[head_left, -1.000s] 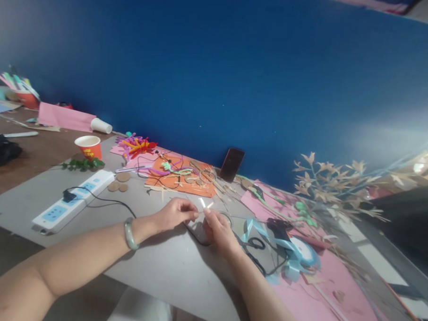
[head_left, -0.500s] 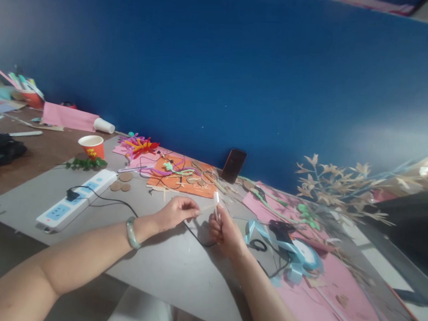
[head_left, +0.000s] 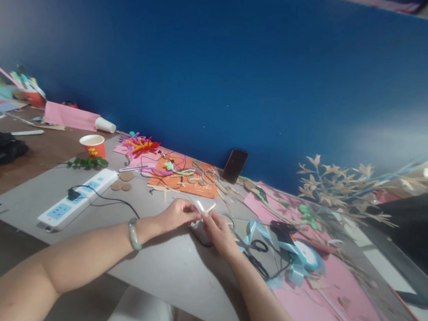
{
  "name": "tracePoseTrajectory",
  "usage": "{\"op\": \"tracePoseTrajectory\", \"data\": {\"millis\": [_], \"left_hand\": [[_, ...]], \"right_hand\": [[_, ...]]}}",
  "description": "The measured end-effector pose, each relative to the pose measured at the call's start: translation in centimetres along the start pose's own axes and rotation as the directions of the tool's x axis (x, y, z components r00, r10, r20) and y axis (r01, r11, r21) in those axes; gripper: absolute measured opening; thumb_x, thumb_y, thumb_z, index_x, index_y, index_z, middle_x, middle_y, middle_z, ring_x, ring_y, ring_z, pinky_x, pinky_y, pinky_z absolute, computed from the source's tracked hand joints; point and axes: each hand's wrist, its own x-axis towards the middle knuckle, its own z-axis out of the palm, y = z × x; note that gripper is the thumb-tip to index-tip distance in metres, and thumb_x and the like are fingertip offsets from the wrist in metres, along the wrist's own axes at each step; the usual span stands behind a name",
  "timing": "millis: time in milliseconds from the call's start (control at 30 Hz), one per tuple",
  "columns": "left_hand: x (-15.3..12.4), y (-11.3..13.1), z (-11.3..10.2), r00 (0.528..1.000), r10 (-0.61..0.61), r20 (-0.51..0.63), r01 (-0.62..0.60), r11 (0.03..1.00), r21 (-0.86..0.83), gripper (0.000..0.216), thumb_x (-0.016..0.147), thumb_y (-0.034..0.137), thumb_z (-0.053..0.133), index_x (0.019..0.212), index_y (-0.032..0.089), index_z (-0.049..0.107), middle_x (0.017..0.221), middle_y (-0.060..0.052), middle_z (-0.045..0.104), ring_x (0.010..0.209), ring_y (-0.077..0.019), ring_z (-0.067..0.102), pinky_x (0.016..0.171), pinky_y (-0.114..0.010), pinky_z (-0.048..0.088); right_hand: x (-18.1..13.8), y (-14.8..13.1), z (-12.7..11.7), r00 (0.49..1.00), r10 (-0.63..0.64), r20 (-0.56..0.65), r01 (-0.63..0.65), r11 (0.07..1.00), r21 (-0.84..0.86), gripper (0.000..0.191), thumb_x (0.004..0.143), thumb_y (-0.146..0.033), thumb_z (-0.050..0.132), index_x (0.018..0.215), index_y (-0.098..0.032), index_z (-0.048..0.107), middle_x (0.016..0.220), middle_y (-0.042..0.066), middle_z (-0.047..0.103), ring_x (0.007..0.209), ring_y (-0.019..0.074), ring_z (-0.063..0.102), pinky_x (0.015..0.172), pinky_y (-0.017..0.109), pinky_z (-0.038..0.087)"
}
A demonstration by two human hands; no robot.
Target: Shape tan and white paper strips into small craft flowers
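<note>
Your left hand [head_left: 174, 215] and right hand [head_left: 218, 231] pinch a white strip [head_left: 199, 206] between their fingers, apparently working it, which calls for steady pressure next.

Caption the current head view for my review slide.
Left hand and right hand handling thin pale strips above a grey table, blue wall behind.

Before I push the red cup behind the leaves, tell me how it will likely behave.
The red cup looks like thin paper, so it is probably light and may dent if squeezed. Upright and wider at its rim than lower down, it might tip under a high push.
</note>
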Motion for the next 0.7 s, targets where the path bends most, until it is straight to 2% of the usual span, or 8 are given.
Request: {"op": "tracePoseTrajectory", "data": {"millis": [167,300,433,567,700], "left_hand": [[0.3,-0.4,-0.2,0.999,0.042,-0.01,-0.042,0.998,-0.037,0.027,0.073,0.038,0.066,0.071,0.011,0.063,0.061,-0.001,0.058,0.053,-0.0085,0.05,0.052,-0.021,0.04],[0.6,-0.8,-0.4,0.996,0.088,-0.007,-0.088,0.995,-0.044,0.026,0.073,0.037,0.068,0.075,0.011,0.063,0.065,-0.003,0.061,0.057,-0.0095,0.053,0.056,-0.022,0.042],[0.5,-0.7,-0.5,0.995,0.103,-0.005,-0.103,0.992,-0.066,0.028,0.072,0.038,0.069,0.074,0.011,0.063,0.065,-0.003,0.061,0.057,-0.0095,0.053,0.057,-0.022,0.043],[0.4,-0.5,-0.3,0.994,0.102,-0.023,-0.104,0.993,-0.054,0.028,0.073,0.039,0.068,0.074,0.011,0.063,0.064,-0.002,0.059,0.056,-0.0089,0.052,0.056,-0.022,0.041],[0.4,-0.5,-0.2,0.995,0.086,-0.052,-0.089,0.995,-0.048,0.028,0.073,0.039,0.067,0.074,0.012,0.063,0.062,-0.001,0.058,0.055,-0.0085,0.05,0.054,-0.021,0.04]], "right_hand": [[-0.2,-0.5,-0.4,0.991,0.106,0.076,-0.119,0.973,0.197,0.043,0.078,-0.058,0.056,0.064,-0.02,0.042,0.047,-0.009,0.03,0.039,0.0051,0.021,0.037,0.021,0.012],[-0.2,-0.7,-0.8,0.968,0.189,0.168,-0.24,0.895,0.376,0.047,0.077,-0.057,0.059,0.058,-0.021,0.035,0.044,-0.01,0.024,0.037,0.0037,0.01,0.035,0.02,0.005],[0.0,-1.0,-1.4,0.952,0.235,0.197,-0.301,0.839,0.453,0.048,0.075,-0.058,0.06,0.056,-0.02,0.037,0.044,-0.01,0.026,0.036,0.0031,0.011,0.033,0.019,0.005],[0.3,-1.4,-1.9,0.954,0.251,0.161,-0.298,0.819,0.491,0.048,0.073,-0.06,0.06,0.058,-0.019,0.041,0.044,-0.011,0.023,0.036,0.0031,0.009,0.033,0.018,0.004],[0.5,-1.1,-1.7,0.98,0.189,0.054,-0.193,0.869,0.456,0.05,0.074,-0.063,0.058,0.058,-0.02,0.039,0.044,-0.01,0.025,0.036,0.0035,0.012,0.034,0.018,0.006]]}}
